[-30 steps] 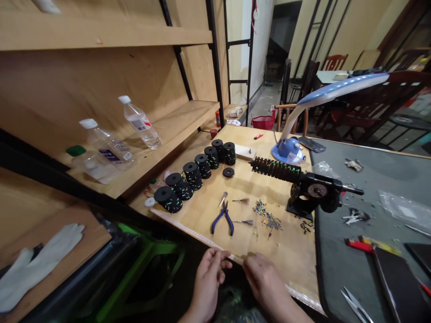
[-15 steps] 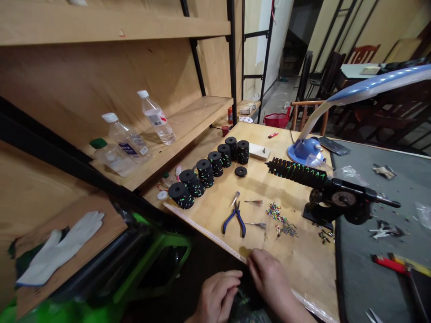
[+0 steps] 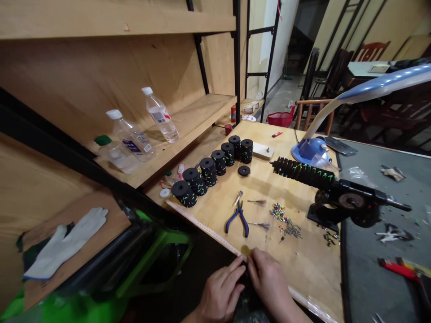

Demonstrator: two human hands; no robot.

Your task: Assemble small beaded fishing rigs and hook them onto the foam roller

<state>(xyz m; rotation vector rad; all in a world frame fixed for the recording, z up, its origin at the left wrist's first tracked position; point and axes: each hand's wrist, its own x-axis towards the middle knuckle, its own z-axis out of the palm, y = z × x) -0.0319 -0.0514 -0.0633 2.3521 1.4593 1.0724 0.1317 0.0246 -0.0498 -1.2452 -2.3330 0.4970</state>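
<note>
My left hand [image 3: 222, 291] and my right hand [image 3: 269, 282] meet at the near edge of the wooden worktop [image 3: 303, 264], fingers curled together around something small and dark that I cannot make out. A measuring tape strip [image 3: 205, 229] runs along that edge just beyond my fingers. Blue-handled pliers [image 3: 238, 218] lie a little further in, next to a scatter of small coloured beads [image 3: 284, 220]. A black winding machine [image 3: 340, 197] carries a rod of black discs with green marks.
A row of black spools [image 3: 212, 172] with coloured flecks lines the left of the worktop. Plastic water bottles [image 3: 160, 115] stand on the wooden shelf. A white glove [image 3: 65, 242] lies lower left. A blue desk lamp [image 3: 311, 150] and a red tool [image 3: 395, 268] are to the right.
The view has swung left and nearer. My left hand dropped below the edge, then rose again to meet my right hand at the tape strip.
</note>
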